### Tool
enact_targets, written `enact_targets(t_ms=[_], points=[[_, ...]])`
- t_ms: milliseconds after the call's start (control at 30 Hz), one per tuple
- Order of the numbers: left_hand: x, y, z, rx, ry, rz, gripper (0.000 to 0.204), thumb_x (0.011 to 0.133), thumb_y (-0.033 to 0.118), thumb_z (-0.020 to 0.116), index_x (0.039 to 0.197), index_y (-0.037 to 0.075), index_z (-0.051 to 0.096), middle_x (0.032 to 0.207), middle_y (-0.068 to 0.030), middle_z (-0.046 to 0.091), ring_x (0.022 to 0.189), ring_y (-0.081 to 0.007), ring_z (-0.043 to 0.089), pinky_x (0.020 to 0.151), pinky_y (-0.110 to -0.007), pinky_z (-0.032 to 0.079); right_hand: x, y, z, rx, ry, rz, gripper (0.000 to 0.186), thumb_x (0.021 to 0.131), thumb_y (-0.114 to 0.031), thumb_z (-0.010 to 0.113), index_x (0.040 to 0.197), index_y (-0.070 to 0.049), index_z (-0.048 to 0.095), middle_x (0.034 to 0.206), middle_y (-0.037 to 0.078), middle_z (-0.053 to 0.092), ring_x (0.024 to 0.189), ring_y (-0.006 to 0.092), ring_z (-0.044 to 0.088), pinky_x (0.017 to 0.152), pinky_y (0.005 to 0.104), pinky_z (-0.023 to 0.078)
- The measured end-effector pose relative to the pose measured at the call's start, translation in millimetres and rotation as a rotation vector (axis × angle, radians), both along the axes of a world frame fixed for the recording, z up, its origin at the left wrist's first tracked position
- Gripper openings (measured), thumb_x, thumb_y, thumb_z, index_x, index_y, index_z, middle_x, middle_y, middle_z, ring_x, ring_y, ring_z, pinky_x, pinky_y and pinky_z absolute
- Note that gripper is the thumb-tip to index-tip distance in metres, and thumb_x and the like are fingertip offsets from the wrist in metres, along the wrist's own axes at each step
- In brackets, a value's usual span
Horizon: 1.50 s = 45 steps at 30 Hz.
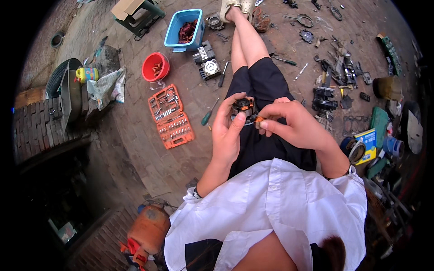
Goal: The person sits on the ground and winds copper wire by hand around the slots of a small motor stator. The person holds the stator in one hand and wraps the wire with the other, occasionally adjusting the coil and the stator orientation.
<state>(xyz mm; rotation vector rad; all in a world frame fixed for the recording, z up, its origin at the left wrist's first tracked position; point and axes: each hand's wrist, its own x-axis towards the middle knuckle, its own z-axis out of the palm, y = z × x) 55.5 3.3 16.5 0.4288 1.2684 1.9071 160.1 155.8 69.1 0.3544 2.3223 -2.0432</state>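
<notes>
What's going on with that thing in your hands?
The left hand holds a round part, and the right hand pinches what looks like copper wire beside it. Both are over dark shorts. To the left lie an open orange toolkit, a red bucket and a blue tub.

Floor [129,151]: worn brown-grey block paving, runs out to 12 o'clock. Brickwork [38,133] at 9, more bricks [97,241] between 7 and 8. Dark opening [54,180] at 8, possibly a doorway, too black to read. Green stool [145,16] at 11. Light soft, even across the paving.
</notes>
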Motion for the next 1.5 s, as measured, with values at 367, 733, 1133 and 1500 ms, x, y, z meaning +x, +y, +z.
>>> enact_targets(t_ms=[367,733,1133,1500], points=[[5,1,-13,0.037,0.165,-0.053,0.045,0.091,0.012,0.059,0.13,-0.003,0.043,0.126,-0.0143,0.052,0.116,-0.0194,0.051,0.102,-0.033,0.037,3,6,11,0.074,0.057,0.013,0.011,0.087,-0.009,0.059,0.089,0.001,0.064,0.071,0.006,0.066,0.066,0.0137,0.062,0.072,0.0278,0.047],[-16,-4,-23,0.239,0.372,-0.178,0.05,0.087,0.024,0.065,0.124,-0.003,0.046,0.125,-0.0202,0.051,0.116,-0.0274,0.051,0.1,-0.038,0.039,7,16,-30,-0.989,0.098,-0.28,0.025,0.092,-0.018,0.058,0.104,0.003,0.063,0.087,0.003,0.062,0.077,0.0097,0.055,0.075,0.0248,0.045],[-15,1,-31,0.217,0.117,-0.063,0.048,0.088,0.024,0.064,0.124,-0.002,0.046,0.122,-0.0161,0.052,0.117,-0.024,0.051,0.102,-0.036,0.037,0,9,-39,-1.05,0.115,-0.14,0.03,0.092,-0.012,0.056,0.117,0.005,0.058,0.111,0.015,0.063,0.1,0.021,0.061,0.094,0.0363,0.045],[-18,2,-32,0.198,0.071,-0.071,0.046,0.088,0.022,0.063,0.123,-0.002,0.047,0.121,-0.0151,0.053,0.116,-0.0233,0.051,0.102,-0.036,0.037,0,5,-47,-1.03,0.097,-0.126,0.028,0.09,-0.01,0.06,0.114,0.004,0.061,0.109,0.014,0.065,0.098,0.0208,0.063,0.092,0.0347,0.047]])
